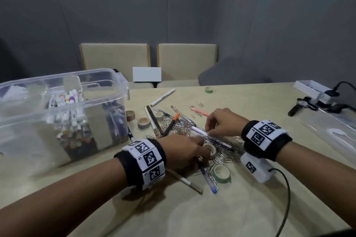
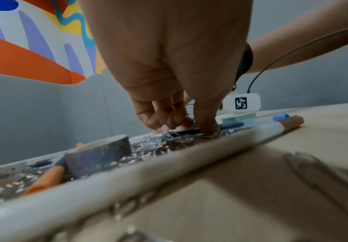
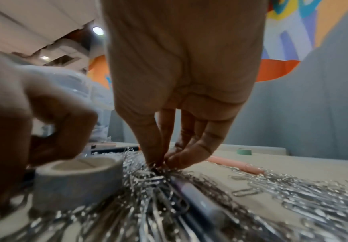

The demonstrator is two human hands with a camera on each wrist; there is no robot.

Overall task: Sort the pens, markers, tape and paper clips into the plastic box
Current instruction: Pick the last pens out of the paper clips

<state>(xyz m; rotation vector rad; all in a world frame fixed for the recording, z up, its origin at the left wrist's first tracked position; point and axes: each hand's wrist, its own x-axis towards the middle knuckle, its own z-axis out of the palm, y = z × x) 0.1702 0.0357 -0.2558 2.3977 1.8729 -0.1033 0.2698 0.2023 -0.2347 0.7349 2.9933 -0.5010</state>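
A clear plastic box [image 1: 107,90] at the left holds several markers. In front of me a heap of paper clips [image 1: 179,123] is mixed with pens and tape rolls. My left hand [image 1: 202,150] lies low on the heap, its fingers and thumb curled round a pale tape roll [image 1: 210,149]; in the left wrist view its thumb [image 2: 208,127] presses into the clips. My right hand [image 1: 209,132] pinches a white pen [image 1: 200,132] that lies across the heap; the right wrist view shows its fingertips [image 3: 154,157] closed on the pen's end among the clips [image 3: 293,193].
A green tape roll [image 1: 222,173], a blue-capped pen [image 1: 212,188] and a brown-tipped pen [image 1: 185,181] lie near my wrists. Further back are a white marker [image 1: 162,97], a pink pen [image 1: 200,112] and another green roll [image 1: 208,90]. A clear lid [image 1: 335,131] lies at the right.
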